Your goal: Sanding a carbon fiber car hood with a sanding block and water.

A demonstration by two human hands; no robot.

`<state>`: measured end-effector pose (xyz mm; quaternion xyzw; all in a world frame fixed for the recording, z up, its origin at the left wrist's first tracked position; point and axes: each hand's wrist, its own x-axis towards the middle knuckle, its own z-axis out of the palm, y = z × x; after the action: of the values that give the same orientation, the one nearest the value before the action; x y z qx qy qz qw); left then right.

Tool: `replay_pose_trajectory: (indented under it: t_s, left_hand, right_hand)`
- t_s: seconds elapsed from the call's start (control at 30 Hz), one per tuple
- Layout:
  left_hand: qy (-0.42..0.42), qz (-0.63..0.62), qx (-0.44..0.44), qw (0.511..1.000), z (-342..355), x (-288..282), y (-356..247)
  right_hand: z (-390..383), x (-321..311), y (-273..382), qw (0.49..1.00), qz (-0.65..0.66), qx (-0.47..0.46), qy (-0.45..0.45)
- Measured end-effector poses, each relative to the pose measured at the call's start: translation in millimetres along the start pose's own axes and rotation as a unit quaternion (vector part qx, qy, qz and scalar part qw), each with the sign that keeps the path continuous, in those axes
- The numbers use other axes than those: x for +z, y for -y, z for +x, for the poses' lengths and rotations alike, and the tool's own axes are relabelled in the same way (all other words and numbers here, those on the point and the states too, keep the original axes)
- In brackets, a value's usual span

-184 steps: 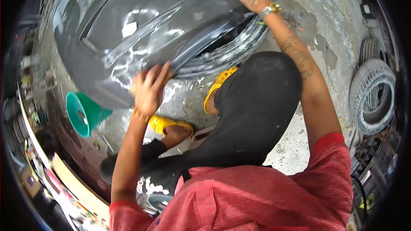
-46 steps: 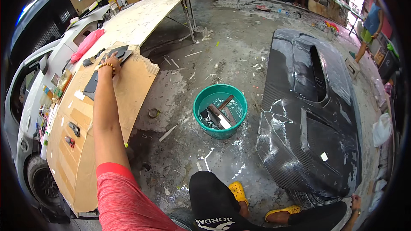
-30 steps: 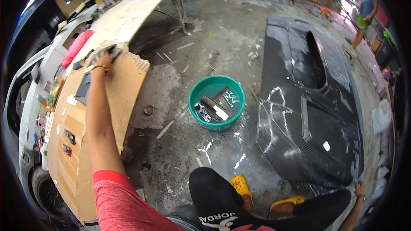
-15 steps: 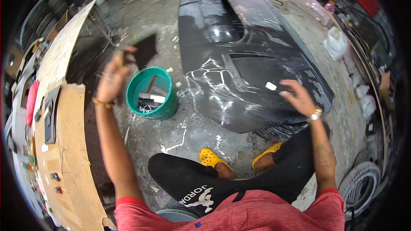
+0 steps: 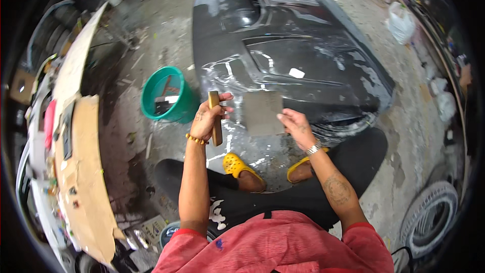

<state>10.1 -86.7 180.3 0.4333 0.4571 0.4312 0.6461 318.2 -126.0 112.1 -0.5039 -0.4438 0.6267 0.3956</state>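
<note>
Over the near edge of the black car hood [image 5: 283, 45] lying on the concrete floor [image 5: 419, 121], both my hands are up in front of me. Left hand [image 5: 207, 119]: grip closed around a brown wooden block [image 5: 215, 119], held upright, fingers wrapped round its middle, top end sticking out above the thumb. Right hand [image 5: 298, 127]: fingertips pinched on the right edge of a grey sheet of sandpaper [image 5: 262, 113], held flat and facing me. Sheet sits between the two hands, just beside the block, its left edge close to my left fingers; cannot tell if they touch.

Hood surface near the sheet is wet and streaked, with a small white scrap [image 5: 296, 73] on it further up. Left of the hood: green bucket [image 5: 166, 96] on the floor, tools inside, near my left hand. Further left of the hood: a cardboard-covered panel [image 5: 83, 172]. Below the hood's near edge: my yellow clogs [image 5: 237, 164], on the wet floor. Right of the hood, well apart: a white plastic bag [image 5: 401, 20] and a tyre [image 5: 429, 220].
</note>
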Motion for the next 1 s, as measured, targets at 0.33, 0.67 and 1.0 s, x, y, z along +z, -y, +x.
replay_pose_trajectory:
  t_s: [0.33, 0.67, 1.0]
  left_hand:
    - [-0.262, 0.747, -0.103, 0.602, 58, -250, 72]
    - [-0.251, 0.724, -0.096, 0.636, 42, -247, 98]
    - [-0.151, 0.722, -0.099, 0.667, -5, -211, 100]
  right_hand:
    - [9, -11, -6, 0.996, -0.025, -0.073, -0.039]
    - [27, -15, -21, 0.997, 0.034, -0.027, -0.064]
    - [27, 10, -15, 0.990, -0.111, -0.082, -0.014]
